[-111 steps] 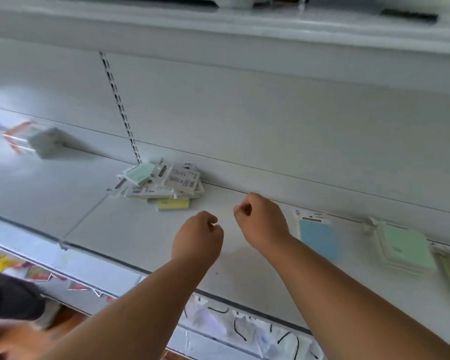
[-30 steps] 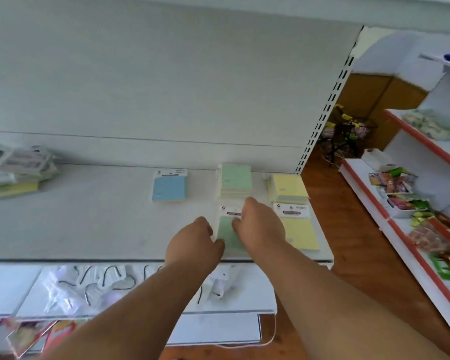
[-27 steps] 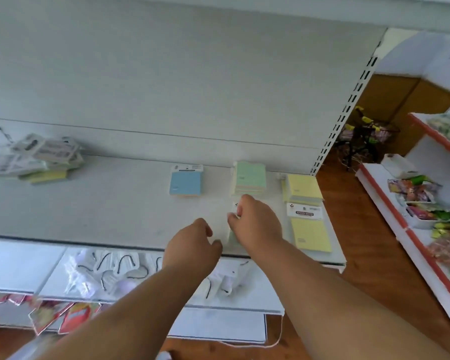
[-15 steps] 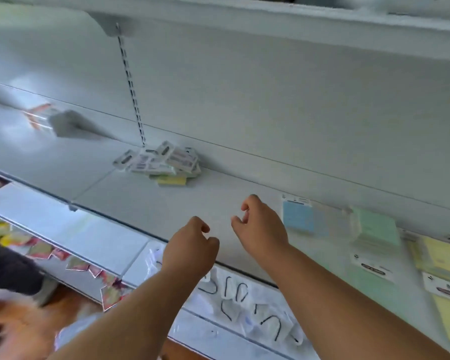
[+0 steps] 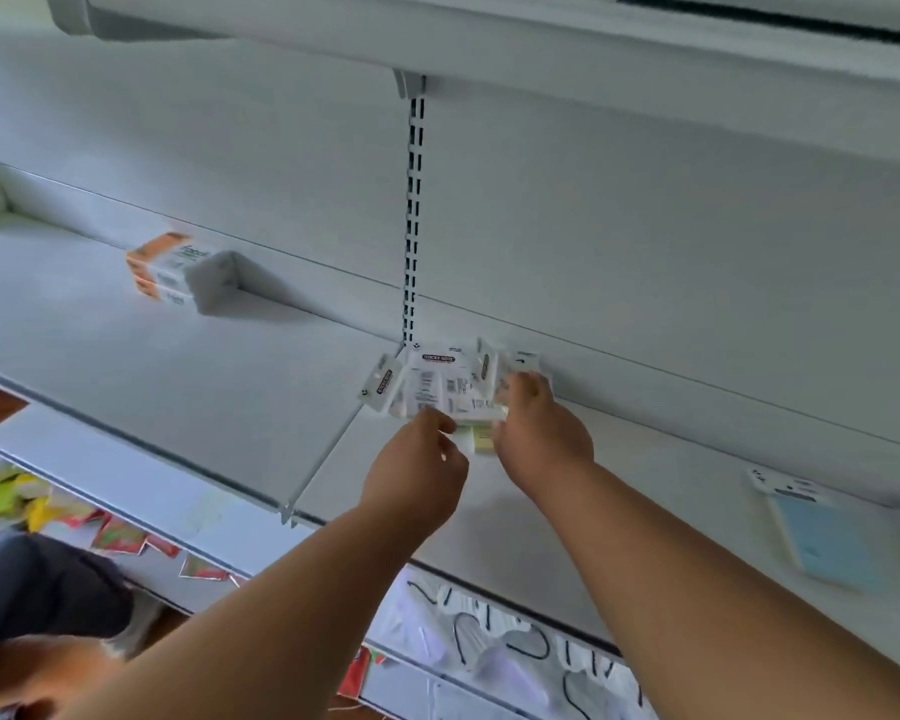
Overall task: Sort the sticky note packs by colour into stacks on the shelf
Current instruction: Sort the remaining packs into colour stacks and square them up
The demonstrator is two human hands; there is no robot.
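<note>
I am at the picking step: both of my hands are reaching into the jumbled heap of unsorted sticky note packs (image 5: 440, 384), white-carded and lying mostly label side up, which sits on the white metal shelf (image 5: 188, 376) right at the foot of the slotted upright rail (image 5: 413, 220) on the back panel. My left hand (image 5: 417, 472) is at the near edge of that heap with its fingers curled, thumb and forefinger closing toward a pack's lower edge, though I cannot tell whether it has a pinch on anything. My right hand (image 5: 541, 433) is on the heap's right side, fingers bent over the packs there; a pale yellow pack (image 5: 481, 440) shows between my two hands, and I cannot say for certain which hand, if either, holds it. Far to the right of the heap lies a light blue sticky note pack (image 5: 822, 537), flat on the same shelf. Well to the left of the heap stands a white and orange carton (image 5: 178, 272), no part of the sorting. Next I judge I must lift one pack free, read its colour, since the card backs hide it, and carry it rightward to its matching stack.
</note>
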